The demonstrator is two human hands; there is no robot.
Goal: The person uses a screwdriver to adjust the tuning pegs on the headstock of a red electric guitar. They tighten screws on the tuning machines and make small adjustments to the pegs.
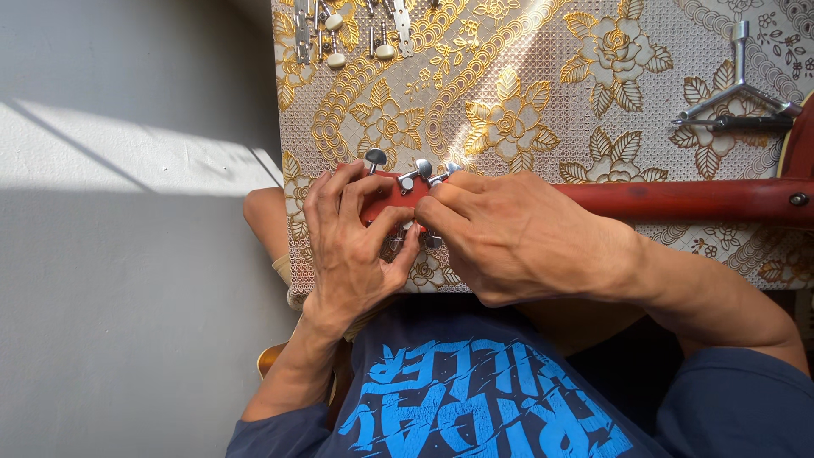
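Observation:
A red-brown guitar lies face down across the table, its neck [678,201] running right and its headstock [392,192] at the left under my hands. Three chrome tuning pegs [421,170] stick up along the headstock's far edge. My left hand [352,246] wraps over the headstock's end, thumb against the near-side tuners. My right hand [509,237] lies over the headstock from the right, its fingertips pinched on a small tuner [428,239] at the near edge. What lies between the fingertips is mostly hidden.
The table wears a gold floral patterned cloth [509,102]. Spare tuner strips with cream knobs [339,34] lie at the far left corner. A chrome three-armed wrench [736,89] rests at the far right, beside the guitar body [797,144]. Grey floor lies to the left.

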